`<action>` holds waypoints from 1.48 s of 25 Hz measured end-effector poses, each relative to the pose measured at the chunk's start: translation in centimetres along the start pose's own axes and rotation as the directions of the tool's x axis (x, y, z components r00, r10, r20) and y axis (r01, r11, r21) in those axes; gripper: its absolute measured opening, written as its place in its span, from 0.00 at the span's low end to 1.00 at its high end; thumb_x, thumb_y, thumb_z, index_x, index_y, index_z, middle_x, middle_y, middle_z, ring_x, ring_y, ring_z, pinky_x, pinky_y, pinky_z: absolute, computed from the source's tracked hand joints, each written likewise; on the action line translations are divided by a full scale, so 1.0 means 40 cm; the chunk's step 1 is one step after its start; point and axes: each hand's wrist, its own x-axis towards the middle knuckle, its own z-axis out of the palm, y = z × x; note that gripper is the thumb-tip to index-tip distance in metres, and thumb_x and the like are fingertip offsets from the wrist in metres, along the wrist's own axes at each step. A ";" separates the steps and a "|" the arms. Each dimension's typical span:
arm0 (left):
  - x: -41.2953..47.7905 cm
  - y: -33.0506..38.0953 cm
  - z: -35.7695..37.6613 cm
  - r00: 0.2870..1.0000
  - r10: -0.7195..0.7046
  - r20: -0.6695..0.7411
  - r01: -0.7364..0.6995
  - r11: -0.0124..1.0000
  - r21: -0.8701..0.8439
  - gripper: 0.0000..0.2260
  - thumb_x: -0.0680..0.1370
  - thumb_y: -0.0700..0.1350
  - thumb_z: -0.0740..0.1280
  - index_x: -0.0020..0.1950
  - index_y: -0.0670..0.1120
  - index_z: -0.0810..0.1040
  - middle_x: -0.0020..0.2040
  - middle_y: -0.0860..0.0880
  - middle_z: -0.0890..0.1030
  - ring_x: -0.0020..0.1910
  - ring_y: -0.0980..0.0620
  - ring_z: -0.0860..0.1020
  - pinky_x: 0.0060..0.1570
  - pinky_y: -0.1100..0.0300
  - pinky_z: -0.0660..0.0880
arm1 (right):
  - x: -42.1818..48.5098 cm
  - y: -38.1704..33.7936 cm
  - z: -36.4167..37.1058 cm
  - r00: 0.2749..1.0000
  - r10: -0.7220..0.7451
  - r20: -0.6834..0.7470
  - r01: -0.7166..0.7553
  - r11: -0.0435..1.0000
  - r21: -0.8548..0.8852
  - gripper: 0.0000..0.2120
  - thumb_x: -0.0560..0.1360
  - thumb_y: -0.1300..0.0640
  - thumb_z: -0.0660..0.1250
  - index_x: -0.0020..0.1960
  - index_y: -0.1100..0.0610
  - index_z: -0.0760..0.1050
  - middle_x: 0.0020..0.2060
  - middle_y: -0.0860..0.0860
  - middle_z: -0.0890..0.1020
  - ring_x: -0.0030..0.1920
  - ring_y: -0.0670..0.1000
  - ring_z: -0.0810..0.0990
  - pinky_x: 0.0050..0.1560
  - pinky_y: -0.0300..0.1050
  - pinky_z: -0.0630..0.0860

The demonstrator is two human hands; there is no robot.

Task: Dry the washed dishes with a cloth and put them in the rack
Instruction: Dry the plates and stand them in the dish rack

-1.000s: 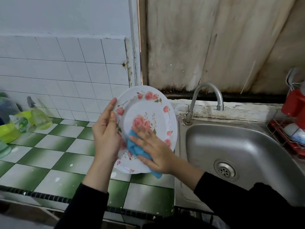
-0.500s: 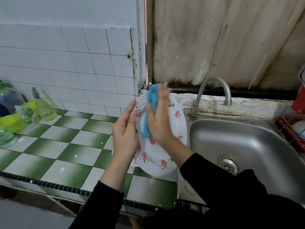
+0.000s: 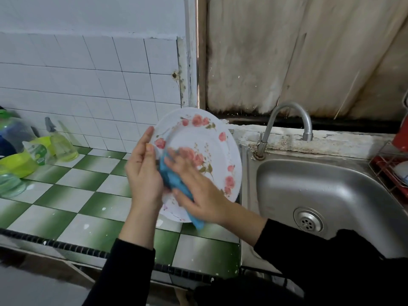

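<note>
Left hand [image 3: 143, 173] pinches round glossy floral plate [image 3: 209, 138]; flattened right hand [image 3: 198, 195] presses soft blue cloth [image 3: 174, 180] onto it

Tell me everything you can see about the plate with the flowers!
The plate is round, white and glossy, with pink roses and green leaves on its rim and middle. It is held up nearly on edge, its face toward the camera, over the green-and-white tiled counter and left of the sink. The left hand grips its left rim. The right hand presses a blue cloth against its lower face.
</note>
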 end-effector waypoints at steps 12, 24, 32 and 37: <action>-0.026 0.000 -0.020 0.999 -0.012 0.040 0.012 1.000 -0.006 0.14 0.83 0.38 0.56 0.63 0.50 0.76 0.57 0.49 0.82 0.56 0.54 0.81 0.52 0.62 0.78 | 0.094 0.128 -0.112 0.841 0.413 -0.349 -0.443 0.896 -0.008 0.28 0.83 0.57 0.56 0.79 0.58 0.49 0.79 0.52 0.46 0.78 0.51 0.38 0.77 0.42 0.46; -0.049 -0.010 -0.038 0.995 -0.062 -0.078 0.058 0.997 -0.057 0.13 0.83 0.37 0.58 0.63 0.48 0.77 0.57 0.47 0.82 0.55 0.52 0.81 0.49 0.60 0.79 | -0.064 0.193 -0.117 0.924 0.352 -0.148 -0.373 0.915 -0.155 0.28 0.81 0.52 0.53 0.78 0.54 0.49 0.78 0.48 0.47 0.78 0.49 0.42 0.77 0.60 0.46; -0.090 -0.006 0.070 1.000 -0.005 0.025 0.005 1.000 -0.005 0.14 0.83 0.36 0.57 0.63 0.49 0.76 0.50 0.52 0.84 0.52 0.54 0.82 0.51 0.62 0.77 | -0.022 0.012 -0.043 0.987 0.069 -0.142 -0.074 0.997 -0.032 0.27 0.82 0.58 0.57 0.77 0.66 0.53 0.77 0.58 0.50 0.79 0.56 0.46 0.77 0.50 0.46; -0.077 0.031 0.051 0.995 0.036 -0.091 -0.035 0.999 0.008 0.13 0.83 0.37 0.57 0.64 0.46 0.75 0.47 0.58 0.84 0.47 0.62 0.82 0.44 0.69 0.76 | -0.106 0.163 -0.103 0.995 0.101 -0.024 -0.104 0.967 -0.234 0.27 0.83 0.51 0.54 0.78 0.60 0.53 0.78 0.56 0.52 0.79 0.52 0.48 0.77 0.58 0.49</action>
